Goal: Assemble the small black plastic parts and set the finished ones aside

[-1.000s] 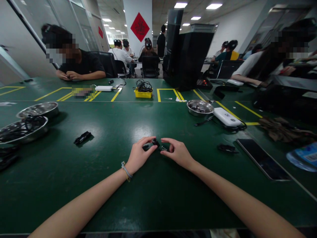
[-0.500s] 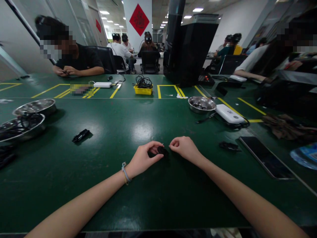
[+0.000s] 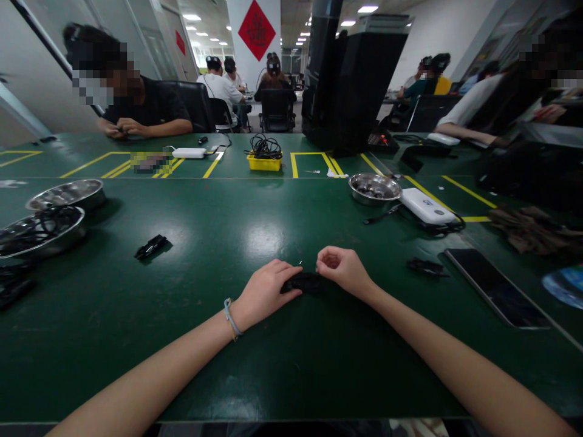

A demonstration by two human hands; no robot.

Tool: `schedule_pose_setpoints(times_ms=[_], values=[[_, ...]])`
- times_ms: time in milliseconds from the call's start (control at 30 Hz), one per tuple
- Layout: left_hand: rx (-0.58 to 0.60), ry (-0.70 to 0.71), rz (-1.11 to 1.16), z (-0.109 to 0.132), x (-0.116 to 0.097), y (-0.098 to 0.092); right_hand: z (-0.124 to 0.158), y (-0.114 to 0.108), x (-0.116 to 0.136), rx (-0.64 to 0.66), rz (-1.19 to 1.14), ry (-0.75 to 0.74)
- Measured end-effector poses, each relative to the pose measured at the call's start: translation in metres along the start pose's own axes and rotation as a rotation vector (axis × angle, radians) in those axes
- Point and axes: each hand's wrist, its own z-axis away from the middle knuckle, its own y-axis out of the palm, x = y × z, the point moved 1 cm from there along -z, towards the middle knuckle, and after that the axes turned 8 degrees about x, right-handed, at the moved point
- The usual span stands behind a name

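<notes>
So the dark bundle sits mid-table, long axis roughly left-right. Left hand is partly closed, thumb and fingers gripping its left end. Right hand is curled right by the other end, can't tell if it's got anything.

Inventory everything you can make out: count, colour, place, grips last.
Table: one, green, foreground
Held part: one, black, lower centre
Loose bundles: at least three, black, left and right
Metal bowls: three, silver, two left, one right
Yellow box: one, yellow, far centre
Cable tangles: two, black, in box and left bowl
White devices: three, white, far side and right
Phone: one, black, right
Cloth: one, brown, right
Blue item: one, blue, right edge, unclear
Tower: one, black, far side
Red diamonds: two, red, background
People: several, dark and white clothing, background
Left grip: one, bare, holding held part
Right grip: one, bare, beside held part, contact unclear
</notes>
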Motion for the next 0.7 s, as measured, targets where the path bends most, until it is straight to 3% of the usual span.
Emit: schedule_pose_setpoints(times_ms=[233, 433, 700], values=[[0.014, 0.007, -0.035, -0.002, 0.002, -0.001, 0.003, 0.014, 0.009, -0.036, 0.264, -0.28], [0.019, 0.017, -0.028, -0.003, 0.003, 0.001, 0.001, 0.019, 0.007, 0.063, 0.259, -0.253], [0.004, 0.026, -0.032, -0.003, 0.002, 0.0, 0.0, 0.02, 0.008, 0.064, 0.247, -0.259]])
